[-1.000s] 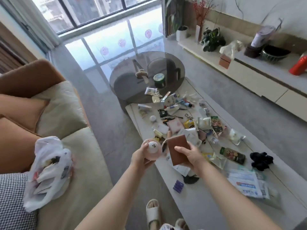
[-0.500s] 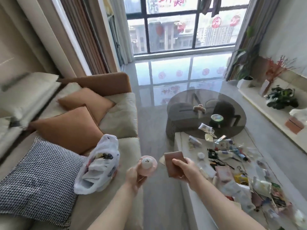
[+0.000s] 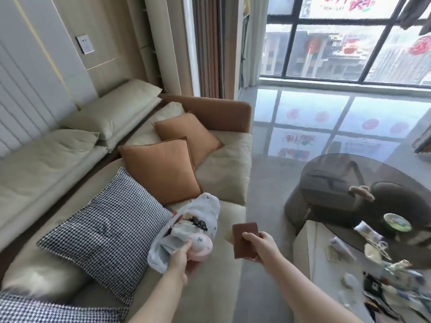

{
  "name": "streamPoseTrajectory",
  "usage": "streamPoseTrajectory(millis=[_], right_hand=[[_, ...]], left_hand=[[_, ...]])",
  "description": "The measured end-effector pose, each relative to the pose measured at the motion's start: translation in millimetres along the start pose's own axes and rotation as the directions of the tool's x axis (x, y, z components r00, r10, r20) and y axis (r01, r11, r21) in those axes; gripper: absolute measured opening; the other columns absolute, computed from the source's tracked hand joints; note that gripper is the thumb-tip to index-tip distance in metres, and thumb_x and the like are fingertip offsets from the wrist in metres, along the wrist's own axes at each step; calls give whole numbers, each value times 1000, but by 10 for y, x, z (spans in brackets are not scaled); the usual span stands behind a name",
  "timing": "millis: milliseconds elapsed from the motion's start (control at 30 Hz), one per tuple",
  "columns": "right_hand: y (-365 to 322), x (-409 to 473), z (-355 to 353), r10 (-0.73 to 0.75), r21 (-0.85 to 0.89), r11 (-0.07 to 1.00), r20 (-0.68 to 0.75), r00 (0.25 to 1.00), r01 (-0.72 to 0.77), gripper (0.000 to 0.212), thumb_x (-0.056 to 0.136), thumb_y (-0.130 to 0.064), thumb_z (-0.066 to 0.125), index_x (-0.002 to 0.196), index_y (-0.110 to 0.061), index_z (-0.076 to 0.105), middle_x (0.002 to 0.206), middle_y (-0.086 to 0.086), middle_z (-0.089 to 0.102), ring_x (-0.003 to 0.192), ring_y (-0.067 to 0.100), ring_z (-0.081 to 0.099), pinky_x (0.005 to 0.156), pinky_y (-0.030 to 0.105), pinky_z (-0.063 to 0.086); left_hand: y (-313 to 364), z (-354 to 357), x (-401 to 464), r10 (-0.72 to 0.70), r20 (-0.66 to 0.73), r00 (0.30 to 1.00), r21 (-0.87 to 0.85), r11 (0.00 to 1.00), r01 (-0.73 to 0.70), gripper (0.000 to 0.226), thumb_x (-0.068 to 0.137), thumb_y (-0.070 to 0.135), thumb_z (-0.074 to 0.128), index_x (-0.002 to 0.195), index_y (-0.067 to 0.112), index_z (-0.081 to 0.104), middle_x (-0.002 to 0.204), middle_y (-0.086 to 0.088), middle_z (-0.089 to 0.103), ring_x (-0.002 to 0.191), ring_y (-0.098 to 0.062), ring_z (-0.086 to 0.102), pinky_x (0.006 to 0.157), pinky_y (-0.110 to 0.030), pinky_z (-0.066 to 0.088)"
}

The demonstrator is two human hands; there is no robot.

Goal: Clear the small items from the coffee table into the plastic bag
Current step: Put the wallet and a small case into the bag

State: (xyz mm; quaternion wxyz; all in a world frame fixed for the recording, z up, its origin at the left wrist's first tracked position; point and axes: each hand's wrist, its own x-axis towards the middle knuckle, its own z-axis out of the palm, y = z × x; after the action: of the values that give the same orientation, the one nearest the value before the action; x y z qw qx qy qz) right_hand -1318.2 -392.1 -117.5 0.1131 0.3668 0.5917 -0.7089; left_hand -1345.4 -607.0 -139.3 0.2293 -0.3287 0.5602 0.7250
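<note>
A white plastic bag (image 3: 207,209) lies open on the sofa seat, with sunglasses and papers inside. My left hand (image 3: 180,258) grips a round pink and white item (image 3: 200,245) right at the bag's mouth. To the right, over the floor gap, my right hand (image 3: 261,245) pinches a brown card-like wallet (image 3: 245,238), upright and apart from the bag. The coffee table (image 3: 305,248) at the lower right carries several small items (image 3: 396,273), blurred.
The beige sofa (image 3: 224,183) holds two orange cushions (image 3: 161,169) and a checked cushion (image 3: 105,231) left of the bag. A round dark glass table (image 3: 338,183) with a green tin (image 3: 397,222) overlaps the coffee table's far end. Grey floor lies between sofa and tables.
My view has swung left from the coffee table to the sofa. Both hands have carried their items towards the bag; the left hand now reaches its mouth.
</note>
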Motion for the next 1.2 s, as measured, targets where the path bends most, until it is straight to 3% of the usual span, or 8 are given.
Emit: streamPoseTrajectory(millis=[67, 200, 300, 500, 700, 933, 1067, 1200], right_hand=[[-83, 247, 175, 29, -15, 999, 35, 999, -29, 17, 87, -14, 65, 95, -5, 54, 86, 13, 62, 69, 24, 62, 43, 27, 52], [-254, 832, 493, 52, -136, 990, 85, 995, -40, 18, 87, -17, 64, 99, -5, 57, 81, 11, 62, 68, 23, 60, 57, 31, 51], [-406, 1196, 714, 90, -230, 971, 121, 989, -60, 13, 88, -16, 63, 94, -9, 55, 80, 9, 60, 68, 21, 58, 56, 29, 47], [-542, 1947, 1083, 128, -518, 855, 176, 976, -19, 25, 90, -21, 59, 105, -2, 55, 89, 12, 63, 67, 21, 60, 37, 21, 43], [-294, 2484, 1486, 190, -619, 783, 153, 970, -56, 26, 89, -23, 60, 106, -5, 55, 93, 12, 64, 86, 29, 64, 69, 37, 54], [132, 3029, 1878, 221, -659, 741, 59, 974, -128, 14, 90, -18, 60, 94, -5, 55, 84, 13, 63, 84, 32, 64, 76, 41, 56], [393, 3341, 2050, 280, -634, 735, -39, 959, -240, 30, 92, -25, 55, 110, -1, 53, 94, 17, 63, 80, 30, 60, 63, 36, 51], [535, 3597, 2273, 301, -520, 818, 22, 953, -246, 16, 97, -16, 41, 106, -5, 50, 83, 10, 59, 71, 23, 56, 67, 37, 51]], left_hand=[[64, -21, 118, -4, -43, 999, -67, 998, 1, 22, 93, 23, 58, 108, 8, 63, 99, -16, 66, 96, -34, 62, 87, -48, 53], [227, 60, 319, -15, -122, 992, -185, 983, -8, 13, 96, 20, 52, 97, 10, 61, 92, -14, 64, 80, -27, 61, 52, -31, 52], [321, 121, 483, -51, -218, 975, -261, 965, -8, 10, 96, 16, 52, 92, 10, 58, 88, -14, 62, 76, -26, 59, 38, -25, 49], [286, 181, 1019, -142, -414, 899, -301, 954, 11, 13, 91, 13, 60, 102, 7, 61, 103, -17, 65, 85, -30, 62, 46, -25, 48], [126, 143, 1522, -212, -533, 819, -307, 951, 47, 8, 89, 12, 62, 88, 18, 59, 82, -9, 65, 67, -23, 60, 58, -27, 46], [-51, -90, 2263, -295, -580, 759, -229, 954, 196, 24, 94, 11, 52, 118, 13, 53, 93, -14, 65, 59, -18, 53, 44, -21, 39], [-93, -217, 2690, -321, -559, 764, -170, 947, 274, 35, 93, 3, 50, 127, 11, 48, 89, -10, 62, 59, -16, 51, 47, -22, 39], [-84, -298, 3031, -270, -501, 822, -132, 963, 236, 34, 95, 4, 48, 127, 15, 49, 100, -9, 62, 67, -15, 54, 53, -22, 44]])
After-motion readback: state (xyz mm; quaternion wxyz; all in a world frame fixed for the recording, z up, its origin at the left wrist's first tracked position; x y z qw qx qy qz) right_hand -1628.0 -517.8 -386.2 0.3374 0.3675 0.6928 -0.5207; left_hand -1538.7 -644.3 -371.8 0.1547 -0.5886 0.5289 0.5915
